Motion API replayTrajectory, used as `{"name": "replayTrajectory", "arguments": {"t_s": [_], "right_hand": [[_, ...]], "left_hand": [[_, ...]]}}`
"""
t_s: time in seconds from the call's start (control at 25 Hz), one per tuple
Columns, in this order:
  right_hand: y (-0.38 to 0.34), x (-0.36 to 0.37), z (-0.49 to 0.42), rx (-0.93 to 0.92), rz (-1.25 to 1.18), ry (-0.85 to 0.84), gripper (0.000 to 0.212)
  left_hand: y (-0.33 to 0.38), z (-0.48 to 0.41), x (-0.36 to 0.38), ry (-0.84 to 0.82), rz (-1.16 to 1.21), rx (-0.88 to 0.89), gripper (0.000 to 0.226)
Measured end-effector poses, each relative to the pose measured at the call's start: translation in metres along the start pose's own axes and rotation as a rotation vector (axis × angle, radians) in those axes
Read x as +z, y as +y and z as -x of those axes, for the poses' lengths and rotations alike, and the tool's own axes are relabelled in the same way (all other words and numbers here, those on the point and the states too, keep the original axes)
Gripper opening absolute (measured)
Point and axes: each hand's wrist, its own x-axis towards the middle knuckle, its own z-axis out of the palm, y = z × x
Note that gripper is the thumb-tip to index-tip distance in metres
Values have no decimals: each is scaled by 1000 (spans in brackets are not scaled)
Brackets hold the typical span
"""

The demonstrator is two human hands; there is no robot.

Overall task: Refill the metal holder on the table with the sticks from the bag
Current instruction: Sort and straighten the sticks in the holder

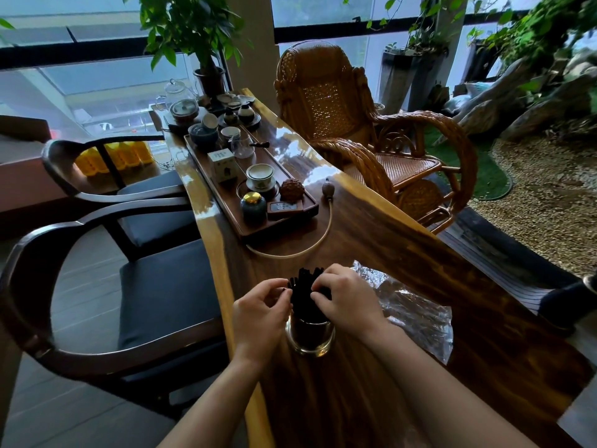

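Two bare forearms reached over a glossy dark wooden table in a windowed room with two dark armchairs and one rattan rocking chair. One metal holder stood near the table's left edge, its black sticks upright, too many to count. Right grip curled around their tops; left grip curled beside them, hold unclear. One clear bag lay just right.

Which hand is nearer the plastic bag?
Right. The right hand sits beside the plastic bag, at the sticks; the left hand is across the metal holder, away from it.
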Motion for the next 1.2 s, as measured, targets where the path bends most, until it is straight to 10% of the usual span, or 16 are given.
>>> {"name": "replayTrajectory", "arguments": {"t_s": [0.28,0.76,1.2], "right_hand": [[-18,21,-33,-152,326,-24,22],[-5,7,-37,22,-26,-95,12],[-19,11,-50,-17,155,-228,16]], "left_hand": [[-8,8,-5,-10,43,-60,18],[-9,-1,1,-16,41,-87,21],[-7,0,0,-21,58,-132,16]]}}
